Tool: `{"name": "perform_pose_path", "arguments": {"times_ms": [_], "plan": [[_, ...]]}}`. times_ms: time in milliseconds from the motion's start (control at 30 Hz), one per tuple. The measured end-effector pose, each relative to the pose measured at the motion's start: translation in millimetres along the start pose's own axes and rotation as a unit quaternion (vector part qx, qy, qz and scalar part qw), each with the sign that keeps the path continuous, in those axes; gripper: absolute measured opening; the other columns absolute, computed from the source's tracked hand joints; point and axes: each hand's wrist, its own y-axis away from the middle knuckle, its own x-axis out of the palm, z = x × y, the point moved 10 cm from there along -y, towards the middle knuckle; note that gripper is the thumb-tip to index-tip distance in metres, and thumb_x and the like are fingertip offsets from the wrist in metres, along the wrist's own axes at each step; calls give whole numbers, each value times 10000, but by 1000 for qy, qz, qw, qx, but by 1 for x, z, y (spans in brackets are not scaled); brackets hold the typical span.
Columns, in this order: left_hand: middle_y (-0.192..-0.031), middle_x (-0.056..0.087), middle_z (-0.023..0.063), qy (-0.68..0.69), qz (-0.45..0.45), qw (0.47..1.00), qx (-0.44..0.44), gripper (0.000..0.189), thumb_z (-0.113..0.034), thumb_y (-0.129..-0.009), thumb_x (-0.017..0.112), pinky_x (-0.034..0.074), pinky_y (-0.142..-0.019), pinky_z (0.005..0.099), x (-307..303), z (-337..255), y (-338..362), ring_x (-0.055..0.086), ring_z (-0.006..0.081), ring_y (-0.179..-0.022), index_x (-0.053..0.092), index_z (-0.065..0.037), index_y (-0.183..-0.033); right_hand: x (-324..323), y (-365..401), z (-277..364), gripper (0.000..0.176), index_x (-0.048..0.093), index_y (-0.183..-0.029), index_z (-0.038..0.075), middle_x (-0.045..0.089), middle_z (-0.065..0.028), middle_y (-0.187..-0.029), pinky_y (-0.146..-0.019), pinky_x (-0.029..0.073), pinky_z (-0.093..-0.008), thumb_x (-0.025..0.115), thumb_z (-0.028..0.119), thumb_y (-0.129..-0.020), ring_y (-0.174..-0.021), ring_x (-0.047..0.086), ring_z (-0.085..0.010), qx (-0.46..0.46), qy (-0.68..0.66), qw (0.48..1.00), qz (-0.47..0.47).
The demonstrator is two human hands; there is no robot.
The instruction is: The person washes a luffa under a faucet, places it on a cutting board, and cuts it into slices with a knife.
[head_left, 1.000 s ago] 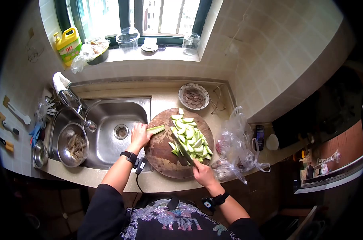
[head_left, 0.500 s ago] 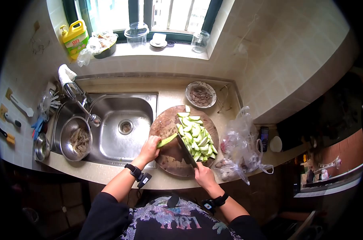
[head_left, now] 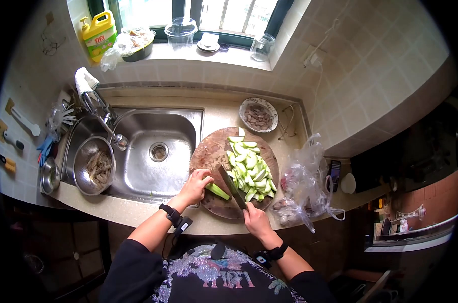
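Note:
My right hand (head_left: 256,220) is closed round the handle of a kitchen knife (head_left: 231,187), its dark blade slanting up and left over the round wooden chopping board (head_left: 213,146). My left hand (head_left: 194,187) has its fingers bent onto the near end of a long pale-green gourd piece (head_left: 219,191), which lies on the board left of the blade. Right of the blade is a heap of cut green gourd pieces (head_left: 250,169), with a few pieces at its upper end.
Left of the board is a steel sink (head_left: 158,131) with a colander (head_left: 87,189) of shrimp-like food under the faucet (head_left: 118,141). Behind stands a patterned bowl (head_left: 259,114) of brownish slices. Plastic bags (head_left: 304,187) and a phone (head_left: 334,175) lie to the right.
The gourd piece has swung from pointing up and right to pointing down and right. The knife has shifted slightly left, away from the heap, and the view has tilted a little.

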Motion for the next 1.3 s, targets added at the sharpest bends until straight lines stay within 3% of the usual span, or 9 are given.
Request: {"name": "perform_pose_path", "arguments": {"times_ms": [267,667,900,1300], "plan": [[-1019,499,121,74,-62,995,-11,328,-62,-614,711,405,-886,402,-4,1,10,457,334,-1012,560,-57,-905,7,7,4,153,461,-952,51,604,-225,-714,-592,465,-514,498,160,-853,-674,581,-433,-4,-3,1000,27],[-1006,511,114,93,-103,989,-45,338,-33,-599,722,415,-867,390,-4,6,15,474,321,-1005,570,-47,-901,36,-10,-4,163,422,-885,6,596,-241,-667,-571,471,-515,475,158,-860,-639,587,-434,7,78,993,85],[-1012,525,132,101,-144,982,-61,348,-70,-630,729,445,-834,379,-20,15,23,501,318,-982,588,-32,-946,22,-12,10,165,407,-917,15,591,-241,-669,-557,472,-511,488,146,-857,-632,585,-429,-7,27,999,17],[-959,550,122,110,-140,980,-89,312,-81,-634,736,457,-808,364,-17,28,26,531,303,-927,600,-28,-910,45,-19,1,187,416,-927,2,592,-251,-661,-570,472,-520,483,163,-858,-632,586,-434,8,61,996,58]]}}
